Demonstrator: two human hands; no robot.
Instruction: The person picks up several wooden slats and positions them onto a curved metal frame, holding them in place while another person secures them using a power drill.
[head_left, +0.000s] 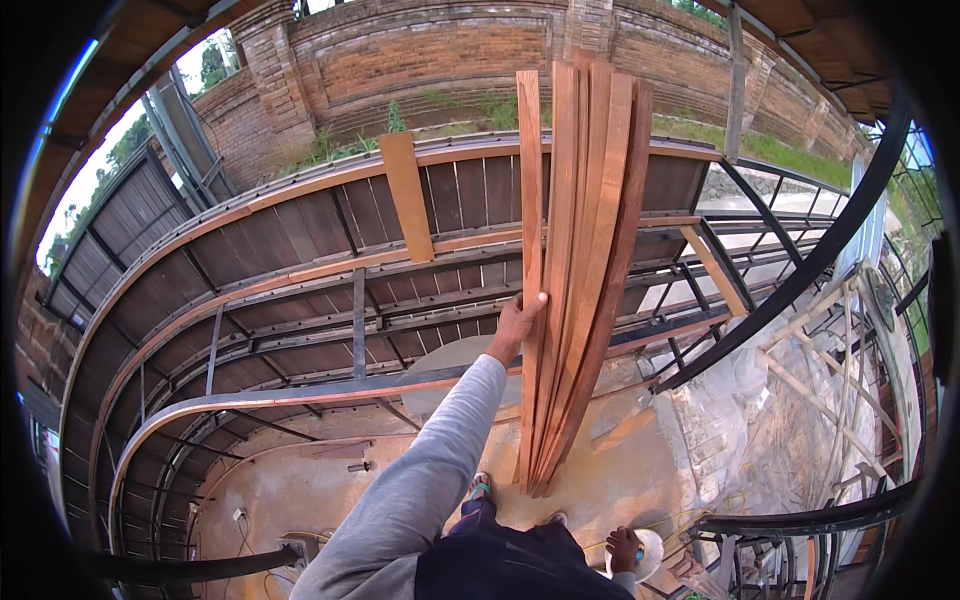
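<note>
Several long reddish-brown wooden planks (585, 230) stand upright in a bundle in front of me. Their lower ends rest on the floor by my feet, and their upper parts lie close to the curved frame. With its thumb on the near face, my left hand (516, 322) is closed round the edge of the leftmost plank (530, 190), which stands slightly apart from the others. Low on the right, my right hand (624, 548) hangs with its fingers curled. Just behind it is a white round object (649, 553); whether the hand touches or holds anything is hidden.
A tiered, curved metal frame (360, 284) with wooden boards sweeps from the left across the front. A short light-brown board (405, 200) leans on it. Plastic sheeting (740, 420) and loose timber (820, 400) lie to the right. Beyond runs a brick wall (430, 65).
</note>
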